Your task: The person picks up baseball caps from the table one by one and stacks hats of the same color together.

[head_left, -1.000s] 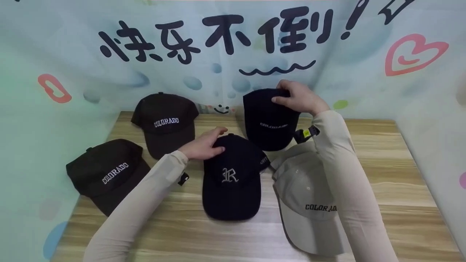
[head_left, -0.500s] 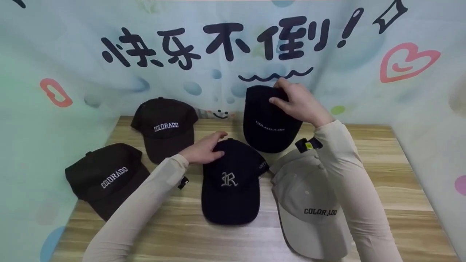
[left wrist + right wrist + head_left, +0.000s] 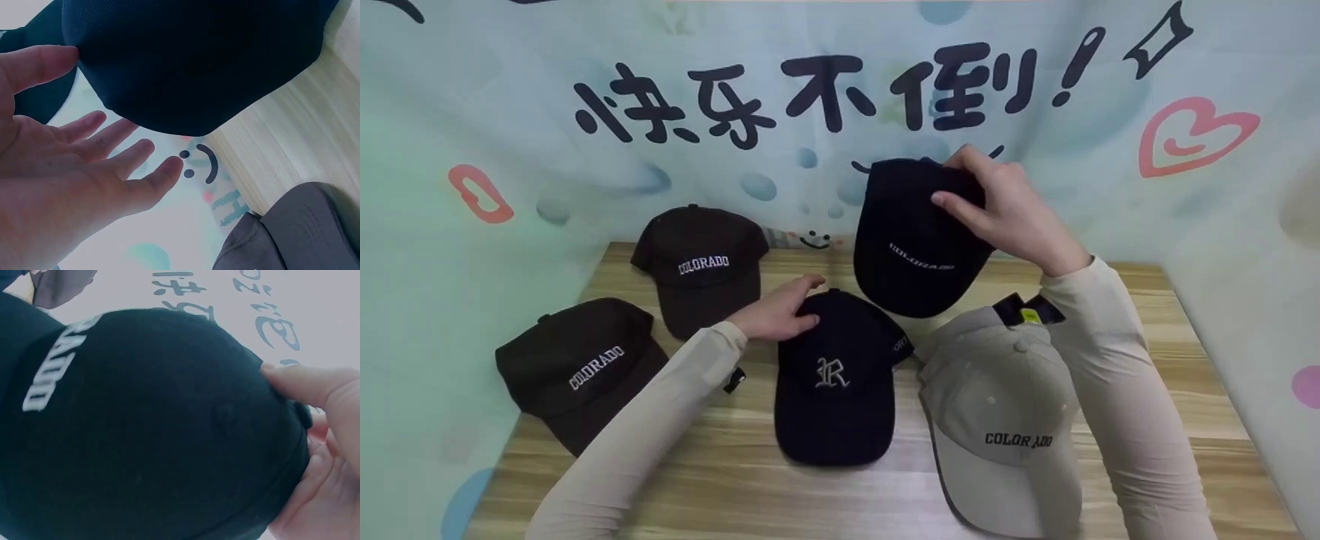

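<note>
At the back right, my right hand (image 3: 1009,206) grips the crown of a black baseball cap (image 3: 919,232) lettered COLORADO. That cap is tilted, brim down. In the right wrist view the thumb lies on the black crown (image 3: 169,422) and the fingers go behind it. My left hand (image 3: 776,309) is beside a navy cap (image 3: 836,420) with an R emblem, at its upper left. The left wrist view shows relaxed, spread fingers (image 3: 126,160) and the thumb against the dark cap's edge (image 3: 197,67); the fingers curl round nothing.
Two dark brown COLORADO caps, a rear one (image 3: 701,240) and a front one (image 3: 570,360), lie on the left. A beige COLORADO cap (image 3: 997,420) lies at the right front, below the right forearm. The wooden table (image 3: 720,480) meets a printed cloth backdrop (image 3: 825,30).
My right hand has moved a little up and to the right, and the gripped black cap has risen with it. The left hand stays beside the navy cap. The view has shifted slightly.
</note>
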The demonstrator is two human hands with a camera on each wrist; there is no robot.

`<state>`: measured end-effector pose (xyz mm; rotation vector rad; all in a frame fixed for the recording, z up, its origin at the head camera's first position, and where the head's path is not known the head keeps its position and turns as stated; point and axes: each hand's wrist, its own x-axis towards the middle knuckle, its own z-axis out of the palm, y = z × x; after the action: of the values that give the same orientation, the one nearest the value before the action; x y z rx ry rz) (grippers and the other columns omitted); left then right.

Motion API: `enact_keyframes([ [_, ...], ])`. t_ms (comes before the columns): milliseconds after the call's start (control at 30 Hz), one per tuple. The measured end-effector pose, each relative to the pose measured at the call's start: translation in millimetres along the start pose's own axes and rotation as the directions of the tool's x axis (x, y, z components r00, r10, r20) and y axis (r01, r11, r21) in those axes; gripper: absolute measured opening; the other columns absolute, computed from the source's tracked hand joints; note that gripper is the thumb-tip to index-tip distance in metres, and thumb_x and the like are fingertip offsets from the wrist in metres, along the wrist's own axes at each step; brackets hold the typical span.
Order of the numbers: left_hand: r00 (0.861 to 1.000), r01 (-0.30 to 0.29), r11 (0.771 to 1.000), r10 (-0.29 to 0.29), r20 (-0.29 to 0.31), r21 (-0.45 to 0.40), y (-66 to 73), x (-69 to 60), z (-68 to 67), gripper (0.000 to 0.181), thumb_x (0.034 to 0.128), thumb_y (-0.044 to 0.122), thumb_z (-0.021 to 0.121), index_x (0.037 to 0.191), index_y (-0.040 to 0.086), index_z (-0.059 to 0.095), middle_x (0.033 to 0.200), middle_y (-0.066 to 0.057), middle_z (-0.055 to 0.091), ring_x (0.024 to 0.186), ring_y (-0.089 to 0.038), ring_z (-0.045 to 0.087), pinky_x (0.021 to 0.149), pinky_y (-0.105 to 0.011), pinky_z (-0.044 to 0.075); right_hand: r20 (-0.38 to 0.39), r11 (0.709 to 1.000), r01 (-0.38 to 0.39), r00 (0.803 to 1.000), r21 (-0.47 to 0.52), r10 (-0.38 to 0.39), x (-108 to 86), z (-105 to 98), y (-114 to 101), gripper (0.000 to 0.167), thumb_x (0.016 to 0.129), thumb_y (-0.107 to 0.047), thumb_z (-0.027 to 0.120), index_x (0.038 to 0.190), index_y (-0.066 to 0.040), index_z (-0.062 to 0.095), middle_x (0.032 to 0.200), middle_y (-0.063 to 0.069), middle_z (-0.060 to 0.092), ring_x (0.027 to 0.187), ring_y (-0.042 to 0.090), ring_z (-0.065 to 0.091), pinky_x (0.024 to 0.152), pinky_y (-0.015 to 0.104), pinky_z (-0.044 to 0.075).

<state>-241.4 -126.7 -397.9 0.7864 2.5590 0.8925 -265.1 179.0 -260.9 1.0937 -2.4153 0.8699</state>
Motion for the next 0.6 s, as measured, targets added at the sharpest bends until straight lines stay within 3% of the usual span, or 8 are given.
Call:
enact_keyframes([
  [167,1.0,0.0,1.0,0.0,-0.004,-0.004,-1.6,-2.7,-0.8,0.057,0.0963,0.011,0.052,0.144,-0.008,0.027,0.148,-0.028,0.031,0.136,-0.039,0.03,0.109,-0.047,0.026,0.005,0.997,0.06,0.998,0.056,-0.061,-3.8,-12.3,-16.9,0.02,0.093,-0.014,0.066,0.102,0.001,0.056,0.085,0.008,0.06,0.073,0.014,0.05,0.067,0.028,0.035],
  [333,1.0,0.001,1.0,-0.001,-0.018,0.002,-3.8,-7.0,-3.5,0.058,0.0956,0.01,0.053,0.144,-0.009,0.027,0.148,-0.029,0.031,0.136,-0.039,0.029,0.109,-0.047,0.025,0.069,0.987,0.119,0.99,0.106,-0.127,-6.9,-17.2,-31.6,0.018,0.092,-0.013,0.067,0.1,0.0,0.056,0.081,0.005,0.055,0.071,0.012,0.048,0.067,0.027,0.036],
  [500,0.999,0.029,0.999,-0.029,-0.014,0.033,-7.7,-11.9,-8.9,0.058,0.0967,0.011,0.052,0.145,-0.009,0.026,0.148,-0.028,0.031,0.136,-0.039,0.03,0.108,-0.049,0.027,0.163,0.97,0.124,0.974,0.211,-0.16,-12.3,-6.4,-44.0,0.017,0.092,-0.012,0.067,0.098,-0.002,0.056,0.079,-0.001,0.056,0.071,0.011,0.052,0.067,0.026,0.04],
  [600,0.998,0.056,0.997,-0.055,-0.012,0.056,-9.6,-16.5,-15.0,0.058,0.0972,0.01,0.05,0.146,-0.009,0.025,0.147,-0.029,0.031,0.135,-0.04,0.031,0.108,-0.05,0.027,0.242,0.958,0.111,0.954,0.264,-0.178,-16.9,7.7,-50.6,0.016,0.093,-0.014,0.066,0.098,-0.004,0.054,0.076,-0.004,0.055,0.065,0.01,0.052,0.063,0.026,0.042],
])
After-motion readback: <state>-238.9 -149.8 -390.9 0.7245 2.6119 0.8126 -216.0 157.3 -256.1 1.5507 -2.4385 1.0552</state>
